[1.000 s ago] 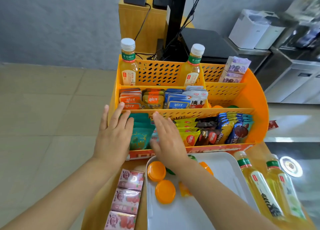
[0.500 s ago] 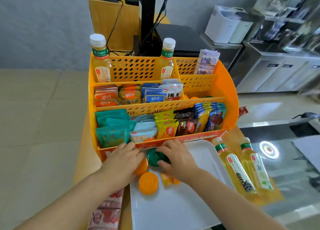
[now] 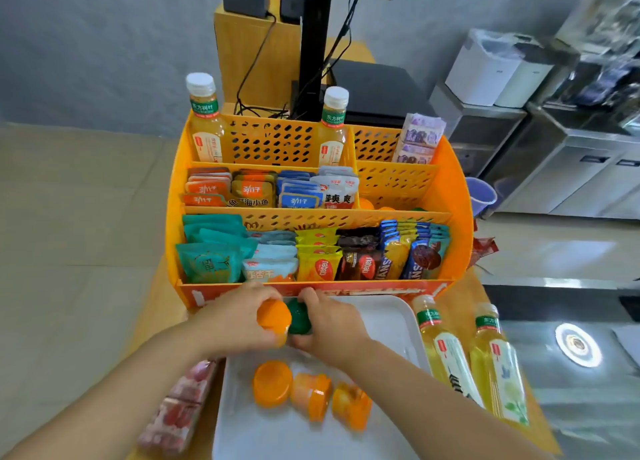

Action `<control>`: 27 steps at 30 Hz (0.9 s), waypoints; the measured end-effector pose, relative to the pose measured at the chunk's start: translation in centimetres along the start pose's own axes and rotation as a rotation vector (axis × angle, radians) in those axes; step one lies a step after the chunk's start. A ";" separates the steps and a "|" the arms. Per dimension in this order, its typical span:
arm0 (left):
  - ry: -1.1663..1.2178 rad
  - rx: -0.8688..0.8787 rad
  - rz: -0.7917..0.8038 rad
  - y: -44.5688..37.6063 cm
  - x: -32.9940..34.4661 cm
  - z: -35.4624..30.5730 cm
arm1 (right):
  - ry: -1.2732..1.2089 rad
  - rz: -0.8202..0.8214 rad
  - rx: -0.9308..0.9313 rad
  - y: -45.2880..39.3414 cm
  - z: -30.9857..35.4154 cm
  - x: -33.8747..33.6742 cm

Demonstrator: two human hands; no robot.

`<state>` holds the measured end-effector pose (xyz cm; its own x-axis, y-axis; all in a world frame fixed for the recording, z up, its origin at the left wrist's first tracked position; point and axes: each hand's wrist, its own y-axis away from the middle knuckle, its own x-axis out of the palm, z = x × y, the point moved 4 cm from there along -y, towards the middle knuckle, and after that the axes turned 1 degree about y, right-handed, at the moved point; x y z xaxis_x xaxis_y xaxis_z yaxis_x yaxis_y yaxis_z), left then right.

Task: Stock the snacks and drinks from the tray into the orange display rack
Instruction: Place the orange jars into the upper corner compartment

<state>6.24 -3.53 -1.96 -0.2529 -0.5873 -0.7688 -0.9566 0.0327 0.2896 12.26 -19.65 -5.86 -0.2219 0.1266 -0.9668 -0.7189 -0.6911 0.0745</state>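
The orange display rack [image 3: 457, 196] stands ahead, its lower tiers packed with snack packets and two bottles in the top tier. In front of it lies the white tray [image 3: 391, 317]. My left hand [image 3: 239, 317] grips an orange jelly cup [image 3: 273, 316] just above the tray's far edge. Right beside it, my right hand [image 3: 332, 324] grips a green jelly cup [image 3: 299, 317]. Three more orange jelly cups [image 3: 273, 383] lie on the tray nearer to me.
Two yellow drink bottles [image 3: 450, 355] lie on the wooden table right of the tray. Pink snack packs [image 3: 180, 407] lie left of it. A purple cup [image 3: 479, 193] and steel counters stand to the right; a monitor pole and cables rise behind the rack.
Both hands came back from the rack's front tier to the tray. Each closed on a jelly cup and lifted it off the tray.
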 end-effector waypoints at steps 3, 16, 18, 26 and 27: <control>0.659 -0.115 0.039 0.2 -1.6 -1.0 | -0.005 -0.047 0.021 -0.4 0.1 0.5; 1.391 0.020 0.087 -0.3 -2.6 -4.9 | -1.069 0.160 0.230 1.4 -4.7 -4.6; 1.383 0.023 0.037 -0.8 -2.8 -5.2 | -1.361 0.255 0.294 1.9 -5.5 -5.6; 1.511 -0.003 -0.123 -3.7 -2.6 -8.1 | -1.906 0.409 0.431 3.4 -7.1 -7.9; 1.572 0.001 -0.122 -4.1 -2.5 -8.5 | -1.917 0.387 0.455 3.3 -7.2 -8.3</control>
<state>12.07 -9.07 3.60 0.2190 -0.8054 0.5508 -0.9595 -0.0753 0.2714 16.47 -28.17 0.69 -0.4372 0.7071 0.5558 -0.4837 -0.7058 0.5176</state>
